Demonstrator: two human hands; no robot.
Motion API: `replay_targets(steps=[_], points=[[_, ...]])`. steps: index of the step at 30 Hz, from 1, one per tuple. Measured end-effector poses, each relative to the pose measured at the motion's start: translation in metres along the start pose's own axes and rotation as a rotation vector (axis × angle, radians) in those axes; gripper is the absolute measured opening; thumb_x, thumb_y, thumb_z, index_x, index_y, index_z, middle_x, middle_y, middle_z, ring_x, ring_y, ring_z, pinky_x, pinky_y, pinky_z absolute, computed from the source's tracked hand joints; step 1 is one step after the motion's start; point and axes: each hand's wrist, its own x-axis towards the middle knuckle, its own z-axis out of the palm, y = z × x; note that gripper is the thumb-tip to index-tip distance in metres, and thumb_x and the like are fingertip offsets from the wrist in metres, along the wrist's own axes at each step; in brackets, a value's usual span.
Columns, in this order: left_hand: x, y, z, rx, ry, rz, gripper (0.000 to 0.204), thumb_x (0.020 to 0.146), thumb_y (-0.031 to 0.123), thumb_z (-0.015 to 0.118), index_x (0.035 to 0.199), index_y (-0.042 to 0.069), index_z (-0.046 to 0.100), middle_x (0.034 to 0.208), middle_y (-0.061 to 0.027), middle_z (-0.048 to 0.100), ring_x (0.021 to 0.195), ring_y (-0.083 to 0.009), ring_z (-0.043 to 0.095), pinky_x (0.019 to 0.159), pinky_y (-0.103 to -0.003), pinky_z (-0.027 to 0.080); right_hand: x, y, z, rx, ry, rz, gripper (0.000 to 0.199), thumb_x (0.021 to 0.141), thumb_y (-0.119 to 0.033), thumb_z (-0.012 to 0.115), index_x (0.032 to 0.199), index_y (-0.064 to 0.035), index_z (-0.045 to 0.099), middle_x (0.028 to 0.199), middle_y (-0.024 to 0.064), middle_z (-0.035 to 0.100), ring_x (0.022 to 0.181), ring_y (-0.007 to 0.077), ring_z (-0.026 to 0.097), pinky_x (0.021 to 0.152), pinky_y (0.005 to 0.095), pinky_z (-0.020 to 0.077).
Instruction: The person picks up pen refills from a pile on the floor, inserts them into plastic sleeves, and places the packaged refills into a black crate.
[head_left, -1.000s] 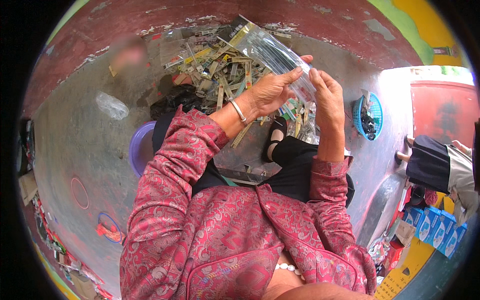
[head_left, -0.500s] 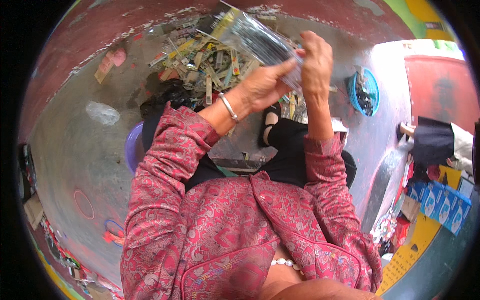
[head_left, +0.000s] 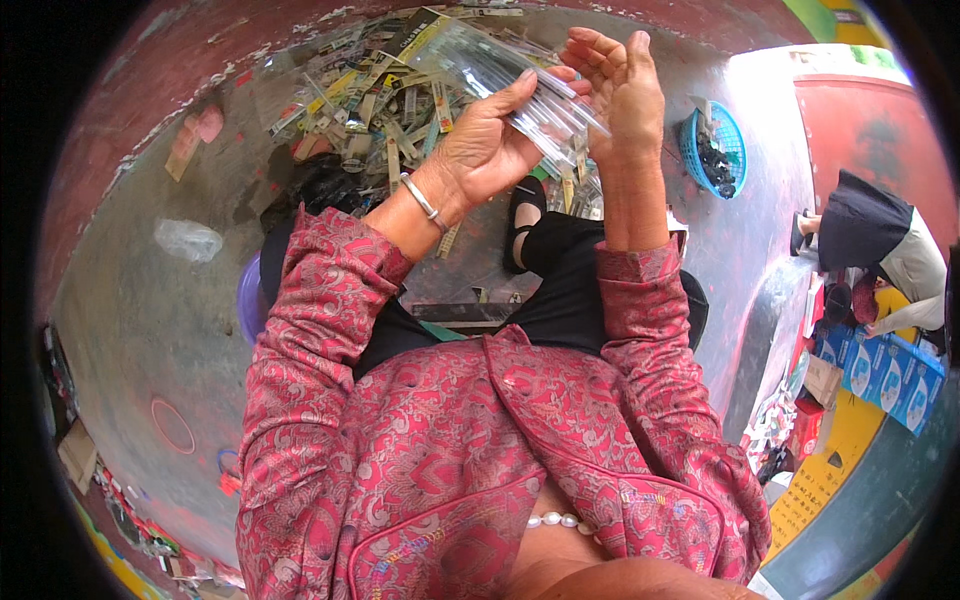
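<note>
The left hand (head_left: 480, 150) grips a clear plastic packet (head_left: 500, 75) between thumb and fingers, held up before the person. The right hand (head_left: 620, 85) stands open beside it, fingers loosely curled, its palm touching the packet's lower end. What is inside the packet is hard to make out. Behind, a heap of small packages (head_left: 370, 100) lies on the grey floor (head_left: 130, 290), partly hidden by the hands. A blue basket (head_left: 735, 145) sits at right.
</note>
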Motion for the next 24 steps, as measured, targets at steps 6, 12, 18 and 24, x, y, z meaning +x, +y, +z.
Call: replay_targets(steps=[6, 12, 18, 24], points=[[-0.002, 0.014, -0.009, 0.030, 0.023, 0.127, 0.036, 0.088, 0.020, 0.050, 0.116, -0.001, 0.044, 0.124, -0.0220, 0.044, 0.116, -0.0296, 0.043, 0.101, -0.043, 0.034, 0.003, -0.016, -0.031, -0.131, 0.218, -0.244, 0.040, 0.091, -0.034, 0.041, 0.080, -0.0017, 0.061, 0.079, 0.0083, 0.061, 0.071, 0.0170, 0.056, 0.067, 0.0275, 0.0414], [0.004, 0.020, -0.005, 0.122, -0.036, 0.226, 0.039, 0.087, 0.021, 0.052, 0.121, 0.004, 0.042, 0.125, -0.0165, 0.043, 0.115, -0.0260, 0.043, 0.101, -0.041, 0.032, -0.014, -0.005, -0.011, -0.206, -0.273, -0.048, 0.017, 0.080, -0.016, 0.063, 0.084, 0.0006, 0.059, 0.070, 0.0018, 0.058, 0.057, 0.0050, 0.051, 0.052, 0.0163, 0.0384], [0.000, 0.020, 0.002, 0.241, -0.100, 0.182, 0.045, 0.089, 0.027, 0.049, 0.129, 0.011, 0.036, 0.124, -0.0071, 0.043, 0.115, -0.0196, 0.041, 0.101, -0.039, 0.030, -0.007, -0.010, -0.016, -0.070, -0.227, 0.077, 0.027, 0.085, -0.024, 0.057, 0.092, 0.0016, 0.056, 0.071, 0.0044, 0.057, 0.057, 0.0081, 0.053, 0.049, 0.0169, 0.0396], [-0.003, 0.015, 0.013, 0.414, -0.114, 0.192, 0.053, 0.088, 0.030, 0.050, 0.134, 0.014, 0.029, 0.128, -0.0058, 0.041, 0.116, -0.0205, 0.040, 0.103, -0.038, 0.029, -0.025, 0.002, 0.000, -0.161, -0.252, -0.022, 0.030, 0.090, -0.028, 0.049, 0.092, 0.0020, 0.056, 0.073, 0.0075, 0.060, 0.056, 0.0104, 0.055, 0.048, 0.0201, 0.0428]])
